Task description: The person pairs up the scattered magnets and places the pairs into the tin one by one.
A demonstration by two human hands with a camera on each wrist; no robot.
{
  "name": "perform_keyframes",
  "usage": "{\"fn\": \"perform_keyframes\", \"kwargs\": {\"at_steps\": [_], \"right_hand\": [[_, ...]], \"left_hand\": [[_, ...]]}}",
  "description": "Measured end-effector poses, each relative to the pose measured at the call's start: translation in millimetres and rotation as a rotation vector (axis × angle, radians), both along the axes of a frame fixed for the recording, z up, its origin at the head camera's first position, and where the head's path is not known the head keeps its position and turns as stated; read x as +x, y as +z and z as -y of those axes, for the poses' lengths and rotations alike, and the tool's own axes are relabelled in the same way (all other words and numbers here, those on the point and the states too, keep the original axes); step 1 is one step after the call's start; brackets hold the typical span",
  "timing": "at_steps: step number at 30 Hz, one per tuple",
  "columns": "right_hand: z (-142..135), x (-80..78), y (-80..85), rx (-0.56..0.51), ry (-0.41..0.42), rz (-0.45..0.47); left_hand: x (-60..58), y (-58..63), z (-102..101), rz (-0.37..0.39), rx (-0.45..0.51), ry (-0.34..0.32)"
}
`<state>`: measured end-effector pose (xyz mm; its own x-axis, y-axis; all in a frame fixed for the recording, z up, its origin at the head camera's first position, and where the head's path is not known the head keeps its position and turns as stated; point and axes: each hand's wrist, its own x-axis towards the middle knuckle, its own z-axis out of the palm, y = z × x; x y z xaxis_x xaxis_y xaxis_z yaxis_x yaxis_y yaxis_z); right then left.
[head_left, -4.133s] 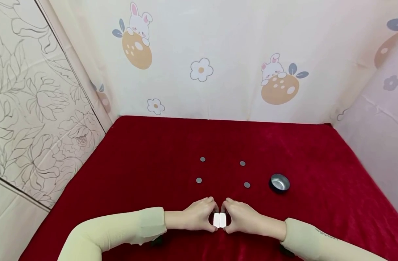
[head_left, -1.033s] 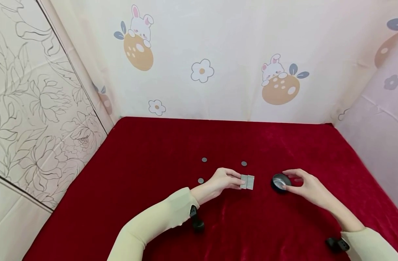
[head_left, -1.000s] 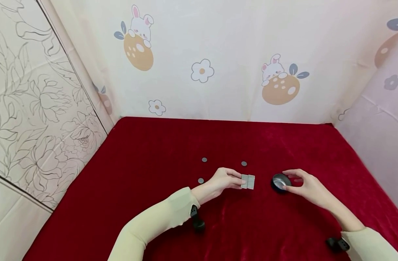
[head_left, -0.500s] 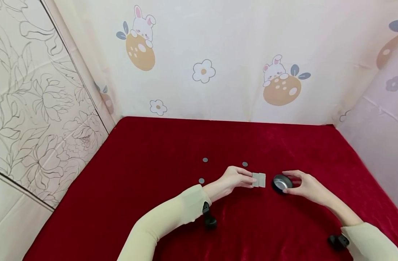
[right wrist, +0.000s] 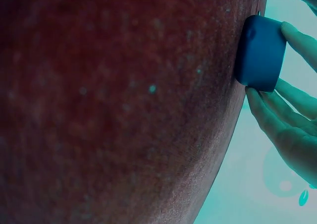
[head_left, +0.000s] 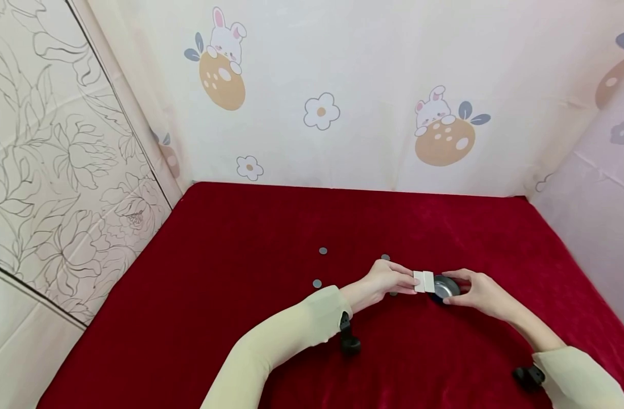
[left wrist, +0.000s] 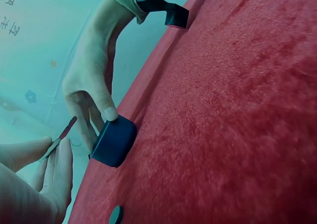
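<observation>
My left hand (head_left: 383,281) pinches a pair of small, thin, pale rectangular plates (head_left: 423,282) that sit edge to edge. In the left wrist view the plates (left wrist: 58,140) appear nearly edge-on, between the left thumb and fingers. The plates' right end overlaps the left rim of a round, shallow tin (head_left: 446,288) in the head view. Dark outside and silvery inside, the tin stands on the red cloth. My right hand (head_left: 483,295) grips the tin from the right, thumb on the near side and fingers on the far side. In the right wrist view the tin's wall (right wrist: 261,53) shows between them.
Several small grey discs lie on the red cloth (head_left: 250,238): one far left disc (head_left: 323,250), one nearer disc (head_left: 317,283), and two partly covered by the left hand. Patterned curtains (head_left: 363,142) close off the back and sides.
Earlier both hands held the plates together at the front. Since then the right hand has taken hold of the tin, while the left has carried the plates right, up to the tin's rim.
</observation>
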<state>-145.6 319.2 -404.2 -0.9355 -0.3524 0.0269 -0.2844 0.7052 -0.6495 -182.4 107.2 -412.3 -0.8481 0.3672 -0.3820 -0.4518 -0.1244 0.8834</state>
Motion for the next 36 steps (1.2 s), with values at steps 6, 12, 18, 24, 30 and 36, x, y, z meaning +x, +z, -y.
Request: {"fn": "perform_keyframes", "kwargs": {"at_steps": [6, 12, 18, 24, 30, 36], "right_hand": [[-1, -0.7, -0.7, 0.003, -0.006, -0.006], [-2, -1.1, -1.3, -0.013, -0.003, -0.017], [-4, -2.1, -2.6, -0.017, 0.002, -0.023], [-2, -2.1, -1.3, -0.012, 0.013, -0.028], [-1, -1.2, -2.0, 0.007, -0.002, -0.034], [0, -0.8, -1.5, 0.01, 0.0, -0.015]], "left_hand": [[-2.1, -8.4, -14, 0.005, -0.001, 0.011], [-3.8, -17.4, -23, 0.028, -0.008, 0.037], [-4.2, -23.0, -30, 0.072, 0.001, 0.071], [-3.6, -22.5, -37, 0.072, -0.007, 0.101], [-2.2, -22.7, -43, 0.027, -0.049, 0.091], [-1.6, -20.6, -45, 0.007, -0.098, 0.11]]}}
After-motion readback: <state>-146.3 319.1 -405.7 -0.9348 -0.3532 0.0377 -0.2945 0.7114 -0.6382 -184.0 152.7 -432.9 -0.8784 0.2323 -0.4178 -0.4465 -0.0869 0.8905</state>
